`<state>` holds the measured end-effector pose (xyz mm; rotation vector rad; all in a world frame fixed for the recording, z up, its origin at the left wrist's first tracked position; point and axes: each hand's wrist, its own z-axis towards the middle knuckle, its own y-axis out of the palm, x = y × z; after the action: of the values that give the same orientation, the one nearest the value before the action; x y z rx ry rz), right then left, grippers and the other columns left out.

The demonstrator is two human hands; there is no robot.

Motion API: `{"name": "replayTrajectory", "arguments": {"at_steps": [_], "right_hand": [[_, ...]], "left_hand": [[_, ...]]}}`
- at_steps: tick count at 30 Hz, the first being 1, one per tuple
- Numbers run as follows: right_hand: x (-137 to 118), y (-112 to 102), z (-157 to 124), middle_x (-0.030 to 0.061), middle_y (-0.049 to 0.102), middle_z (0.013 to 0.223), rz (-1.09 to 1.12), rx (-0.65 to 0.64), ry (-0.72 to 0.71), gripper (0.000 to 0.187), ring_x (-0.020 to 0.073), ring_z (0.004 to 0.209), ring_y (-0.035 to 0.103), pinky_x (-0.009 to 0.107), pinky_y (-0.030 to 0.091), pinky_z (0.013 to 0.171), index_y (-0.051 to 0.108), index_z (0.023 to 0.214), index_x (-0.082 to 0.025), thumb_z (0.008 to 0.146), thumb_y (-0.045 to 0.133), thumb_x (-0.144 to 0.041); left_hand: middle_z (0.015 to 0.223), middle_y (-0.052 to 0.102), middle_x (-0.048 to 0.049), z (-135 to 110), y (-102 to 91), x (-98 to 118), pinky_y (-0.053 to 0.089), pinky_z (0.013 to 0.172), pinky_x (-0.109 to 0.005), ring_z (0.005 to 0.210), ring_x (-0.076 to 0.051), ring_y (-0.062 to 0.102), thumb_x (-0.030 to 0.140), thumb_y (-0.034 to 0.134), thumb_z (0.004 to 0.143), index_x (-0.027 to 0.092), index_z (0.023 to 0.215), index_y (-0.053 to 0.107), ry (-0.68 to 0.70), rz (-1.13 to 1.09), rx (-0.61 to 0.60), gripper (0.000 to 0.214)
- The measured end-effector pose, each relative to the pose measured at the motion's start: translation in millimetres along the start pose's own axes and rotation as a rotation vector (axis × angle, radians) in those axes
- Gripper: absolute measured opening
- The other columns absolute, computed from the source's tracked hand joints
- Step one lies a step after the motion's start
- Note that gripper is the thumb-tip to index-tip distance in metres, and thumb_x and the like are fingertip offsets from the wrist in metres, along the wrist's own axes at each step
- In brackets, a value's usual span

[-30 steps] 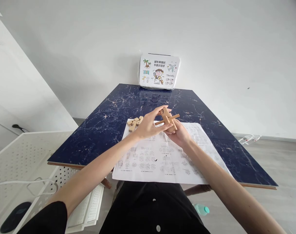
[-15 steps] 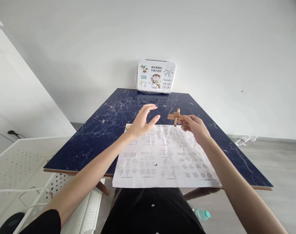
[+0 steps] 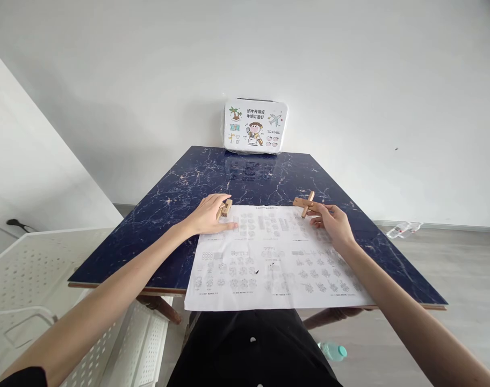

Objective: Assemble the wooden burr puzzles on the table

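My right hand [image 3: 337, 223] pinches crossed wooden puzzle pieces [image 3: 307, 204] between thumb and fingers, over the upper right of the printed sheet. One bar runs sideways into my grip and a thinner stick crosses it at a slant. My left hand [image 3: 210, 216] is at the sheet's upper left corner, fingers curved over several loose wooden puzzle pieces [image 3: 226, 208]. Its thumb is stretched out, apart from the fingers. Part of those pieces is hidden behind the hand. Rows of small assembly drawings cover the white instruction sheet [image 3: 265, 248].
The sheet lies on a dark blue marbled table [image 3: 168, 185], overhanging its near edge. A white printed case [image 3: 255, 126] stands at the back against the wall. To the left is a white perforated shelf unit [image 3: 63, 252]. A bottle [image 3: 332, 351] is on the floor.
My left hand has moved left and down to the loose pieces, which now show beside its fingers. My right hand has moved slightly right and lower, and the crossed pieces have turned.
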<state>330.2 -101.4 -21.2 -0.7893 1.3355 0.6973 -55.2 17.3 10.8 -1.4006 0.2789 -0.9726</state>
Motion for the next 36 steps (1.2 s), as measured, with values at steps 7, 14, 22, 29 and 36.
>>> {"name": "replayTrajectory", "arguments": {"at_steps": [7, 14, 22, 29, 36], "right_hand": [[12.6, 5.5, 11.8, 0.0133, 0.085, 0.101, -0.047, 0.036, -0.038, 0.038, 0.0208, 0.063, 0.077, 0.03, 0.06, 0.052, 0.061, 0.099, -0.023, 0.09, 0.078, -0.055], [10.7, -1.7, 21.0, 0.0134, 0.082, 0.101, -0.156, 0.041, -0.008, 0.044, 0.0219, 0.068, 0.075, 0.033, 0.059, 0.055, 0.063, 0.098, -0.022, 0.087, 0.079, -0.061], [-1.7, 2.9, 20.3, 0.0216, 0.06, 0.135, -0.488, 0.278, -0.318, 0.039, 0.0352, 0.12, 0.064, 0.054, 0.057, 0.099, 0.062, 0.116, -0.02, 0.091, 0.07, -0.049], [-36.4, 66.7, -11.9, 0.0201, 0.056, 0.135, -0.488, -0.172, -0.861, 0.024, 0.0381, 0.129, 0.06, 0.062, 0.056, 0.107, 0.061, 0.127, -0.025, 0.106, 0.056, -0.035], [-6.8, 122.5, -9.2, 0.0208, 0.061, 0.149, -0.642, -0.634, -0.966, 0.038, 0.0381, 0.143, 0.058, 0.06, 0.049, 0.12, 0.06, 0.142, -0.021, 0.105, 0.053, -0.027]], "left_hand": [[0.158, 0.059, -0.0179, -1.1, 7.1, -0.9, 0.042, 0.122, -0.063, 0.145, -0.041, 0.055, 0.071, 0.062, 0.096, 0.024, 0.152, 0.053, 0.029, -0.02, 0.052, 0.074], [0.16, 0.057, -0.0178, -0.6, 7.9, 0.3, 0.042, 0.121, -0.063, 0.147, -0.042, 0.051, 0.07, 0.057, 0.099, 0.023, 0.155, 0.051, -0.006, -0.027, 0.03, 0.074], [0.155, 0.061, -0.0179, -1.0, 8.3, 3.4, 0.043, 0.12, -0.065, 0.145, -0.041, 0.052, 0.064, 0.058, 0.1, 0.022, 0.153, 0.054, -0.002, -0.044, 0.052, 0.069], [0.159, 0.057, -0.0175, 1.4, 11.9, 8.1, 0.045, 0.122, -0.063, 0.151, -0.04, 0.049, 0.061, 0.052, 0.104, 0.025, 0.153, 0.053, 0.02, -0.076, 0.002, 0.06], [0.161, 0.054, -0.0195, 15.9, 29.3, 26.8, 0.05, 0.12, -0.057, 0.149, -0.037, 0.053, 0.065, 0.055, 0.102, 0.023, 0.154, 0.049, 0.105, -0.155, -0.009, 0.067]]}}
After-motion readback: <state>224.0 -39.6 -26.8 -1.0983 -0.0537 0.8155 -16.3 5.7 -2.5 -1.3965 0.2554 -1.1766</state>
